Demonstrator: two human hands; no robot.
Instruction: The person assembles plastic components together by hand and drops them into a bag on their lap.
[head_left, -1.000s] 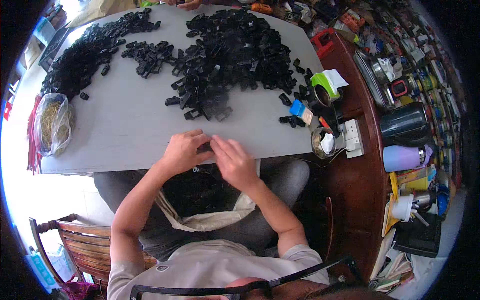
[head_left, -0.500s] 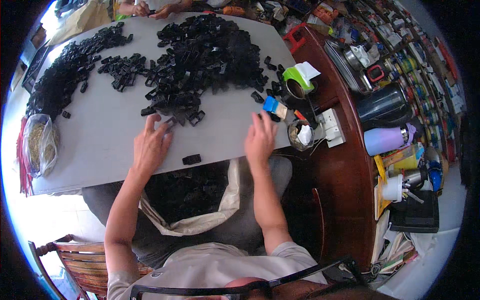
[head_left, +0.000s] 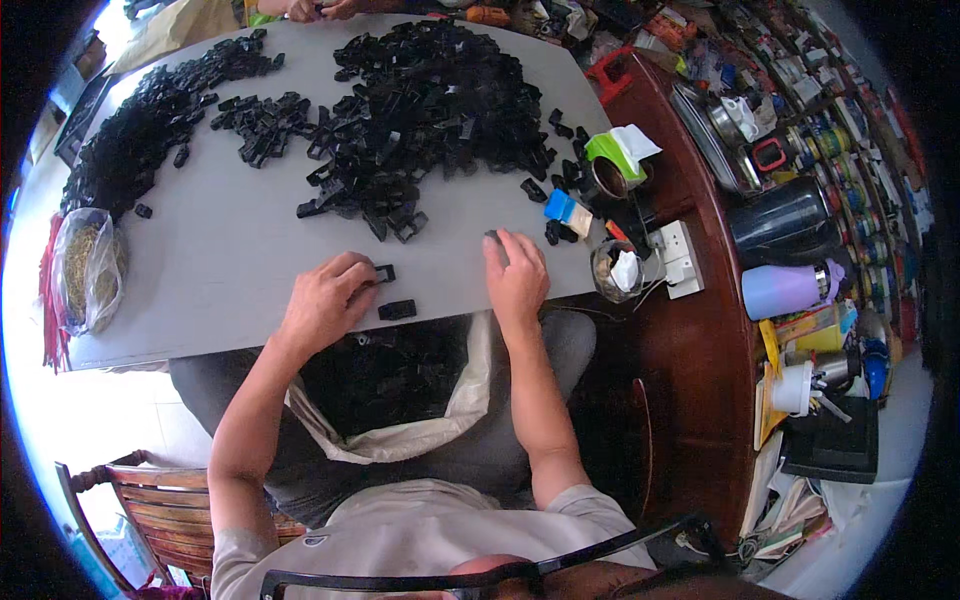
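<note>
Sack (head_left: 400, 447) of black pieces (head_left: 385, 390) gapes before the grey table (head_left: 230, 240); near the table's edge rests one loose part (head_left: 397, 310). Just beyond, the left hand (head_left: 325, 300) pinches a black frame (head_left: 386, 273); the right hand (head_left: 518, 283) has a small dark piece (head_left: 491, 235) at its fingertips, whether gripped I cannot tell. Farther off, black parts (head_left: 430, 110) lie heaped.

The head camera looks steeply down from just above the wearer's glasses (head_left: 400, 581), lower edge. Its wide view faces the counter (head_left: 240, 230), upper centre.
</note>
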